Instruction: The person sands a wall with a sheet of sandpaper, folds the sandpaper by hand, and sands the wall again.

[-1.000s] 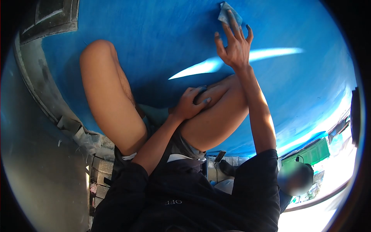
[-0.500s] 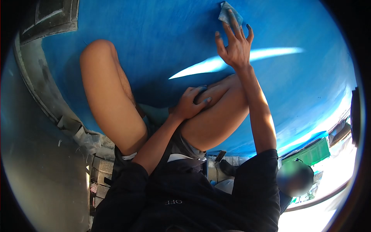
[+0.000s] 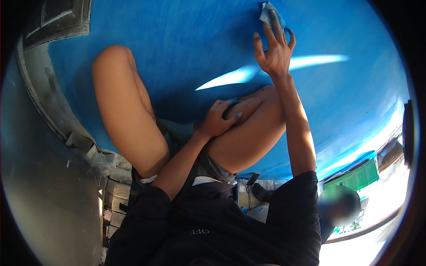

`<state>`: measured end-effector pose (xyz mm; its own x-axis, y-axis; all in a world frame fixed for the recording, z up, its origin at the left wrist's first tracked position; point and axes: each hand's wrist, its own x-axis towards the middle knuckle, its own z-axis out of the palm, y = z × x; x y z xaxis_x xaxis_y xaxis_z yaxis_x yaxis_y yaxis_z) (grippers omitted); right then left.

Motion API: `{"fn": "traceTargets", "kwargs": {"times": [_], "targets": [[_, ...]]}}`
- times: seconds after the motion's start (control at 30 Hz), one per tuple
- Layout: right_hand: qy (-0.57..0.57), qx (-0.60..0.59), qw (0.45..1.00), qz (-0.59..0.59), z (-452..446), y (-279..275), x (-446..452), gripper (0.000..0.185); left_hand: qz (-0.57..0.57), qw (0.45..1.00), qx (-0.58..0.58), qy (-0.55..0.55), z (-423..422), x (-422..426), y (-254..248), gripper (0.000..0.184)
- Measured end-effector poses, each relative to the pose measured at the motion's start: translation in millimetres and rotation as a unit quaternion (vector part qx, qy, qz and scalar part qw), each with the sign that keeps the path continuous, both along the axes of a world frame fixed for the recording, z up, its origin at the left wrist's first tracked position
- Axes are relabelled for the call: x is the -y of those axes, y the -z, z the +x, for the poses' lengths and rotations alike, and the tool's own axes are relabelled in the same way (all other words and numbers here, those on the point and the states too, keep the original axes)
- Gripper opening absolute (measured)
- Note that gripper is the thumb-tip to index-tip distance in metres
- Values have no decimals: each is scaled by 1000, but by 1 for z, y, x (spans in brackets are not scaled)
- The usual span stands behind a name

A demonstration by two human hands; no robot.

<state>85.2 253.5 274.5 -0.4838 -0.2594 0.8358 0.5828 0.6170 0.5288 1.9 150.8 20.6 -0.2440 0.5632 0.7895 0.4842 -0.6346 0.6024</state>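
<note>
My right hand (image 3: 276, 55) is stretched up over a blue painted surface (image 3: 191, 40). Its extended fingers press a small folded sheet (image 3: 271, 17), blue-grey and crumpled, against the paint; whether it is cloth or sandpaper I cannot tell. Thumb and little finger stand apart from the sheet. My left hand (image 3: 217, 119) rests on my bent right leg (image 3: 253, 137), its thumb spread from the fingers, and bluish stains show on the fingertips. A dark patch lies between that thumb and the fingers, too dim to make out.
My left knee (image 3: 114, 55) is raised close to the blue surface. Grey blocks (image 3: 120, 190) line the lower left edge. A person (image 3: 339, 208) is at the lower right, before a green panel (image 3: 355, 175). A dark frame (image 3: 62, 20) borders the upper left.
My right hand has shifted slightly to the right, and the folded sheet has moved along with its fingers. My left hand and legs stay nearly still.
</note>
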Motion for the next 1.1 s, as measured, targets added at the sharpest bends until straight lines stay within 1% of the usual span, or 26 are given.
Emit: {"fn": "traceTargets", "kwargs": {"times": [0.07,0.13,0.17,0.2,0.27,0.33,0.4,0.47,0.5,0.57,0.67,0.7,0.73,0.8,0.83,0.97,1.1], "targets": [[-8,0,1000,5,1,1,1,46,-6,1000,-1,2,1,2,-2,56],[5,39,999,-2,-2,3,12,46,-7,1000,2,1,1,2,-2,57],[17,40,999,-1,-4,4,14,47,-7,1000,1,2,1,2,-2,57],[18,40,999,0,-2,3,9,47,-2,1000,-1,1,1,1,-2,57],[-4,-4,1000,16,-1,1,-5,47,3,1000,-3,0,0,0,-1,57],[-9,5,1000,11,0,3,-1,47,-10,1000,1,3,0,2,0,57],[-12,14,1000,5,0,5,4,47,0,1000,-2,0,0,0,-1,57],[26,46,999,0,-2,4,10,47,12,1000,-5,0,0,-1,0,57],[26,46,999,1,-1,3,5,47,8,1000,-4,1,0,0,0,56],[-7,-8,1000,-2,-1,-1,-7,47,3,1000,-1,-1,-1,1,-1,56],[-14,18,1000,12,1,2,3,48,-2,1000,-7,-2,-1,1,-1,56],[13,35,999,7,1,2,6,48,3,1000,-7,-1,0,1,-1,56],[14,34,999,7,3,2,3,48,8,1000,-7,-1,0,0,-1,56],[-11,-10,1000,18,2,-2,-4,48,5,1000,-6,1,0,1,-1,55],[-19,-29,999,-1,1,-4,-6,49,0,1000,-4,1,0,1,-1,55],[-9,-1,1000,8,3,1,0,48,10,1000,-16,-8,-1,-1,1,55],[-20,-11,1000,-2,2,-3,-5,48,5,1000,2,0,2,0,-2,56]]}}
